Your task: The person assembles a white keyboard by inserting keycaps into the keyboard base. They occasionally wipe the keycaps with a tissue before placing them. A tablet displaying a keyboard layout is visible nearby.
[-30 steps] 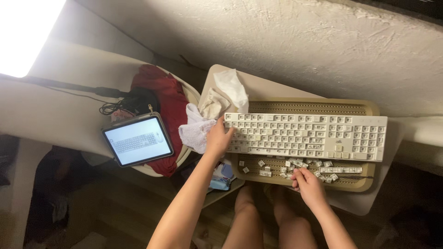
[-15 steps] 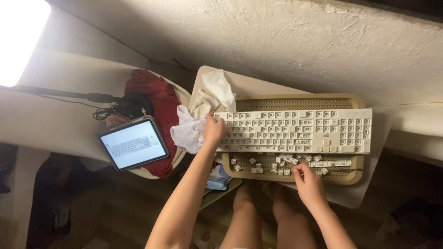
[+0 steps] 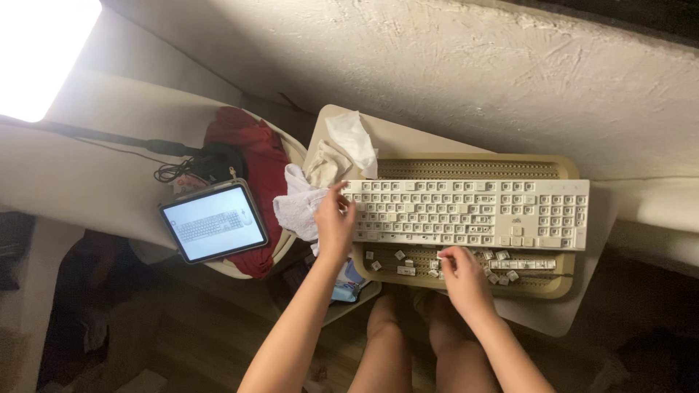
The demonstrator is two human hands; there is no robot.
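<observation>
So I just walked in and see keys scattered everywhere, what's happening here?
A seated person is working on a pale keyboard that lies on a tan slatted tray. Their left hand rests on the keyboard's left end, next to some crumpled white cloths. Their right hand is down among the loose keycaps on the tray's near edge. A tablet showing a keyboard picture leans on the left.

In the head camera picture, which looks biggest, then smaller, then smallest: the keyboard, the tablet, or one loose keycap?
1. White keyboard: largest, and the widest.
2. Tablet: much smaller, though it may sit at a different distance from the camera.
3. Loose keycap on the tan tray: smallest by far.
</observation>
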